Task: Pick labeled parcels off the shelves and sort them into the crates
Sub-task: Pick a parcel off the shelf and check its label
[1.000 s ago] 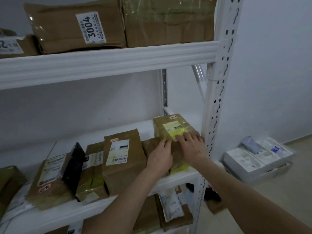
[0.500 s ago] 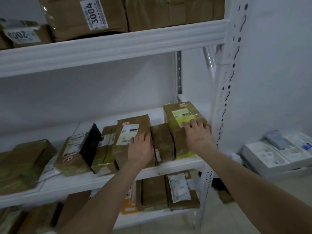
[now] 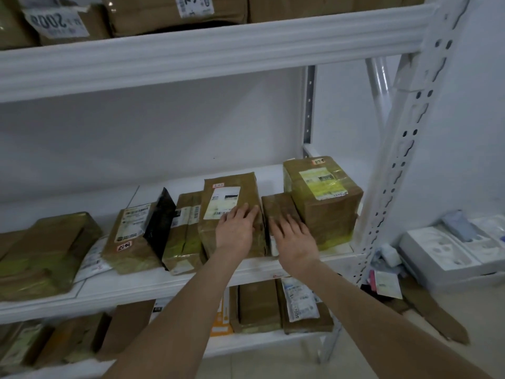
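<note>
Brown taped parcels with white labels stand in a row on the middle shelf point(image 3: 169, 283) of a white rack. My left hand point(image 3: 237, 228) lies flat with straight fingers on the tall labelled parcel point(image 3: 226, 198). My right hand point(image 3: 292, 237) rests with spread fingers on the low narrow parcel point(image 3: 278, 206) beside it. To the right stands a bigger box point(image 3: 322, 192) wrapped in yellowish tape, untouched. Left of my hands are a slim parcel point(image 3: 184, 231), a black pouch point(image 3: 159, 214) and a labelled parcel point(image 3: 131, 233). No crate is in view.
The upper shelf point(image 3: 218, 47) carries large numbered boxes. The lower shelf point(image 3: 273, 337) holds more parcels. The rack's perforated upright point(image 3: 404, 160) stands close on the right. White foam trays point(image 3: 451, 247) and cardboard scraps lie on the floor to the right.
My right hand left the big taped box and slid left onto the low narrow parcel. My left hand stays on the tall labelled parcel. The view tilted downward.
</note>
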